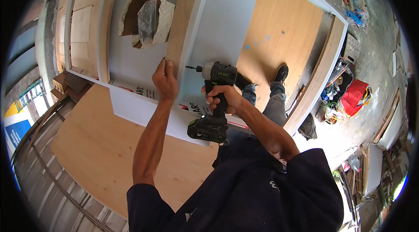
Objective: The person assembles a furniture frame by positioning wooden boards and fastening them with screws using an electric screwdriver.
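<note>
My right hand (224,99) is wrapped round the grip of a black cordless drill (221,74). The bit (190,67) in its chuck points left at the side of an upright wooden board (183,22), its tip close to the white face. On the other side of that board, my left hand (166,81) has its fingers pinched at the board's edge. Further up, a torn cardboard box (168,15) with a clear plastic bag (148,21) in it sits in the compartment left of the board.
White-lined wooden frame parts surround me, with a plywood floor panel (275,26) under my feet. A plywood sheet (109,149) lies at lower left. A red bag (355,97), cables and tools are on the concrete floor (379,57) at right, with a blue coiled hose (354,15) above.
</note>
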A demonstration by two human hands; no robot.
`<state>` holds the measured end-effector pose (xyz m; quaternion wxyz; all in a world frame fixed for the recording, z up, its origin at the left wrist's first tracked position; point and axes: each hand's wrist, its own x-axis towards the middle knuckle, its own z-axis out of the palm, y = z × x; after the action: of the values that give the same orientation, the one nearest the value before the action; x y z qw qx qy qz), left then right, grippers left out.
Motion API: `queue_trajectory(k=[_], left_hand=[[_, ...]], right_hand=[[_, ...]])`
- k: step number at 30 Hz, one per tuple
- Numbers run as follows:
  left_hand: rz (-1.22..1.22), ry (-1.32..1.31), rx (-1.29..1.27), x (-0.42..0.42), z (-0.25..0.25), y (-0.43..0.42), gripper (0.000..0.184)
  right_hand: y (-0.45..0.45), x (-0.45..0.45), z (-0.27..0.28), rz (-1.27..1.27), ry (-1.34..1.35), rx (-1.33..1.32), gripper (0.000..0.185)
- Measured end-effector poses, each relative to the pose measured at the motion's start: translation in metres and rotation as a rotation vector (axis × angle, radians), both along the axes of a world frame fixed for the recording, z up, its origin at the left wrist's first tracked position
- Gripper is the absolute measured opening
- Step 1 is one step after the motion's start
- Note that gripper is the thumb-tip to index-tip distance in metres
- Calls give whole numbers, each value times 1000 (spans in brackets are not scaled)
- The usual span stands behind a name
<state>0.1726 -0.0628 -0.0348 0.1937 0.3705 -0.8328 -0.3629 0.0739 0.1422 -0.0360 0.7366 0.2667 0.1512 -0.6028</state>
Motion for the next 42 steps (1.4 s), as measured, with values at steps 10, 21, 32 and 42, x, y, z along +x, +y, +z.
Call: queue_trajectory(k=[10,21,32,42], left_hand=[[-71,-129,-70,-1,9,-5,54],[58,-156,158,-10,24,-37,38],[-211,-476,-490,-111,26,-168,25],[98,-343,-112,-118,-20,-213,38]], right_hand=[[13,-4,13,-20,81,-18,32],[156,-51,88,-204,408,74,33],[254,-40,136,-555,647,271,39],[316,14,152,-899,727,578,42]])
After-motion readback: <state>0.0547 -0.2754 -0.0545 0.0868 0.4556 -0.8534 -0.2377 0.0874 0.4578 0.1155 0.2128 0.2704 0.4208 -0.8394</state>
